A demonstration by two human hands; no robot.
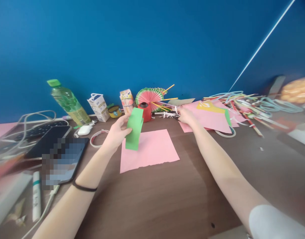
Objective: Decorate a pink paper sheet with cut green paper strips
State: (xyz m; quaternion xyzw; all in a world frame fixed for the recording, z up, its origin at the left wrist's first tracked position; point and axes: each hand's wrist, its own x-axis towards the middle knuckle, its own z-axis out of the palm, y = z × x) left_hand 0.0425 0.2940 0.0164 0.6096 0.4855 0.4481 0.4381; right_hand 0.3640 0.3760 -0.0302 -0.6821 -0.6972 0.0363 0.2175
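My left hand [117, 131] pinches a folded strip of green paper [134, 129] between thumb and fingers. The strip is held above a pink sheet of paper [152, 149] with one ragged edge, lying flat on the table. My right hand [186, 116] reaches to the back of the table, beside a small heap of white scraps [168, 115] and a pile of pink sheets [209, 116]. Its fingers are bent together around something dark and white that I cannot make out. A watermelon-patterned paper fan [150, 97] stands behind a red container [145, 112] between the hands.
On the left are a green-capped bottle [69, 103], a white carton [99, 107], a tape roll [95, 138], a tablet-like device [72, 159], a white marker [36, 197] and cables. Many straws and strips [244, 108] lie at the back right. A blue wall [152, 43] closes off the back.
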